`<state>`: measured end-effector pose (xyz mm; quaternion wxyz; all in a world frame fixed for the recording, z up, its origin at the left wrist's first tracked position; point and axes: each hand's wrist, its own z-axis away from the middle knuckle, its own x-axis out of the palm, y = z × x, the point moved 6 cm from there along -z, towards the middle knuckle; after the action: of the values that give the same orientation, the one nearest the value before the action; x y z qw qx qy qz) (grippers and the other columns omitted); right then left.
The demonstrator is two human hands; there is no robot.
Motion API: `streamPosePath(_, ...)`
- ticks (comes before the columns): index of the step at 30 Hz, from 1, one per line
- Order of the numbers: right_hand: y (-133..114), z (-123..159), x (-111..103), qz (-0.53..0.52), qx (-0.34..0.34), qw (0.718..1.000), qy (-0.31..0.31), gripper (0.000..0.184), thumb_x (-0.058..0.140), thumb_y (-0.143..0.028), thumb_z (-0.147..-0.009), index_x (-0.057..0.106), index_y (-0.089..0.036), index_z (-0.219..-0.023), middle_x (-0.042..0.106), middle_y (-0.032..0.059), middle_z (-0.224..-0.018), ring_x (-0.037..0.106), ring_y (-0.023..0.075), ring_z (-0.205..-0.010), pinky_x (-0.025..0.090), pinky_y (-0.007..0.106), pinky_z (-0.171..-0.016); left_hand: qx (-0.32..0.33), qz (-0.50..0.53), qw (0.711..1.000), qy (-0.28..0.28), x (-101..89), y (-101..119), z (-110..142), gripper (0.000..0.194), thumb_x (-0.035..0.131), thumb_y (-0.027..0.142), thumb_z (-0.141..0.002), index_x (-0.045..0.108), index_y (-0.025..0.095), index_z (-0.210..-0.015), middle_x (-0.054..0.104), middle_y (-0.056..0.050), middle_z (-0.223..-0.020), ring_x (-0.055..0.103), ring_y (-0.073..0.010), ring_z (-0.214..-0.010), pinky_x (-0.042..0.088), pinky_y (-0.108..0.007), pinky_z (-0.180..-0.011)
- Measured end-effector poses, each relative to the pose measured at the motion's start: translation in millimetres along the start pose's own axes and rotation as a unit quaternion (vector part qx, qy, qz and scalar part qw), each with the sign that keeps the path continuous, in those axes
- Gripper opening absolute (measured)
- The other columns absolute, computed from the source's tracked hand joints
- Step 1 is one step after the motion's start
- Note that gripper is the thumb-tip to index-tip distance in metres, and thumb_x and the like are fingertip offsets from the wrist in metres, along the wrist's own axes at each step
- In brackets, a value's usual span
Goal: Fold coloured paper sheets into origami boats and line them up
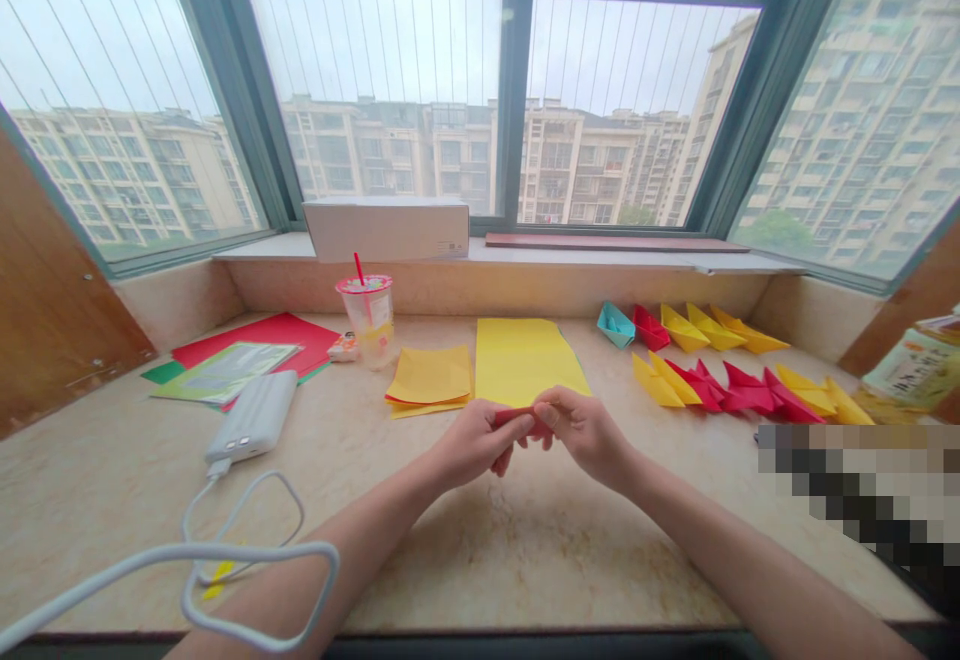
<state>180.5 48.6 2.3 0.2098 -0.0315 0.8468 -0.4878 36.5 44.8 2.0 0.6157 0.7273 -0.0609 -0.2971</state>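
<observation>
Between my two hands is a small piece of folded red paper (516, 417), mostly covered by my fingers. My left hand (481, 437) pinches its left end, and my right hand (576, 427) grips the right end with thumb and fingertips. Just beyond my hands lies a yellow paper sheet (529, 355). A stack of orange-yellow paper squares (430, 376) sits to its left. Over on the right stand folded paper boats in two rows, among them a blue boat (616, 324), a red boat (650, 328) and a yellow boat (683, 328).
A plastic cup (370, 325) with a red straw stands back left. Nearby lie red paper sheets (255, 332) and a white power bank (253, 418), its white cable (262, 550) looping over my left forearm. A white box (386, 228) rests on the sill; a bottle (915, 365) is far right.
</observation>
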Motion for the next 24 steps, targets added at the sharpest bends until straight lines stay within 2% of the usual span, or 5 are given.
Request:
streamPosePath(5,-18.4,-0.1,0.0,0.137,-0.107,0.984,-0.027,0.037,0.065,-0.036,-0.089,0.06,-0.025,-0.124,0.062,0.011,-0.123,0.063,0.0227,-0.104,0.054,0.036,-0.084,-0.038,-0.04,0.996,0.063,-13.1,-3.6,2.0,0.055,0.051,0.063,-0.085,0.057,0.016,-0.057,0.04,0.006,-0.033,0.038,-0.0083,-0.029,0.026,-0.019,-0.034)
streamPosePath(9,-20.4,-2.2,-0.8,0.153,-0.108,0.982,-0.027,0.027,0.06,-0.035,-0.093,0.066,-0.024,-0.116,0.068,0.0096,-0.111,0.064,0.0223,-0.099,0.053,0.037,-0.086,-0.005,-0.004,0.999,0.043,-11.6,0.7,2.8,0.053,0.053,0.064,-0.083,0.06,0.015,-0.067,0.049,0.003,-0.042,0.046,-0.0091,-0.035,0.035,-0.019,-0.038)
streamPosePath(14,-13.8,-2.6,-1.4,0.132,-0.06,0.989,-0.026,0.033,0.054,-0.038,-0.095,0.064,-0.021,-0.121,0.072,0.0094,-0.105,0.067,0.0207,-0.085,0.055,0.033,-0.073,0.023,0.002,1.0,0.016,-5.4,3.8,3.2,0.044,0.062,0.056,-0.082,0.065,0.014,-0.094,0.058,0.002,-0.059,0.052,-0.0084,-0.04,0.04,-0.018,-0.039)
streamPosePath(18,-13.2,-2.1,0.6,0.108,-0.059,0.992,-0.036,0.036,0.04,-0.036,-0.101,0.063,-0.02,-0.125,0.073,0.006,-0.089,0.067,0.0188,-0.079,0.054,0.031,-0.071,0.035,0.004,0.999,0.011,-2.9,0.1,1.0,0.038,0.059,0.05,-0.087,0.065,0.014,-0.097,0.061,-0.001,-0.068,0.054,-0.0082,-0.042,0.04,-0.017,-0.038)
streamPosePath(24,-1.9,-4.5,-14.0,0.068,-0.017,0.995,0.067,0.032,0.046,-0.037,-0.098,0.065,-0.021,-0.118,0.073,0.0056,-0.09,0.068,0.0203,-0.08,0.054,0.033,-0.074,0.054,-0.002,0.993,0.108,-15.1,-8.2,-5.5,0.03,0.057,0.037,-0.088,0.062,0.013,-0.106,0.06,-0.003,-0.072,0.058,-0.0127,-0.057,0.045,-0.019,-0.043)
